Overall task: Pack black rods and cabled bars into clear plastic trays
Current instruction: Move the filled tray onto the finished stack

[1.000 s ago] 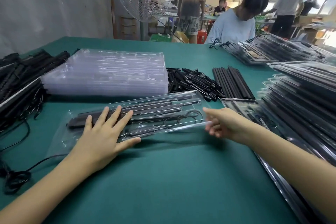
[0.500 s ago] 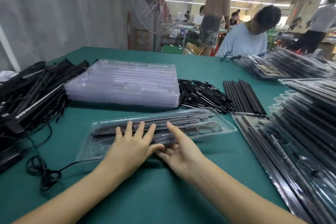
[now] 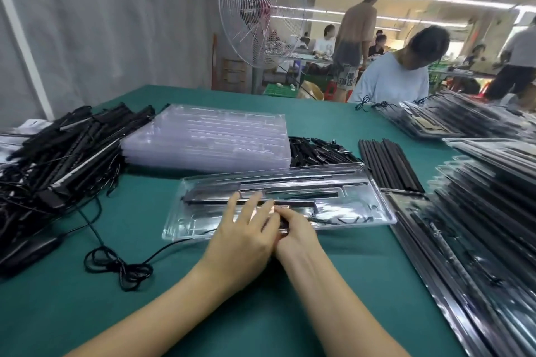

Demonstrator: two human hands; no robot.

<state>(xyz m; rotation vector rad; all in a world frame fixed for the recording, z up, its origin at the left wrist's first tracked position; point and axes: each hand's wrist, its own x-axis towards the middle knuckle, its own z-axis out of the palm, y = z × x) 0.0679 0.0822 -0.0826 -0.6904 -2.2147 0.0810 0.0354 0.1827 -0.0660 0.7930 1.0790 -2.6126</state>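
Under both hands we find one clear plastic tray (image 3: 356, 180) lying flat on the green table (image 3: 261, 322), its long side running across in front of the person. We record the left hand (image 3: 243, 235) as flat on the tray's near middle, fingers straight and spread, gripping nothing. We record the right hand (image 3: 298, 235) as pressed against the left hand's inner side, its fingers bent down onto the tray. Its fingertips are partly covered by the left hand, and we cannot tell whether they pinch anything.

Just beyond the left fingertips a black bar (image 3: 208, 197) sits in a moulded channel of the tray. From the tray's near edge, left of the left hand, a black cable (image 3: 124, 269) runs over the table to a loose coil beside the left forearm.

Beyond the hands, past the tray's far edge, we note a stack of empty clear trays (image 3: 208, 136). Right of that stack lies a heap of small black parts (image 3: 319, 151), then a row of black rods (image 3: 388, 165) laid side by side, beyond and right of the right hand. Well left of the left hand sits a pile of cabled bars (image 3: 72, 148). Right of the right forearm, stacks of packed trays (image 3: 487, 226) line the table.

Far beyond the hands, across the table, a person in a pale shirt (image 3: 391, 81) bends over further trays, with a standing fan (image 3: 261, 11) behind the table's far edge.
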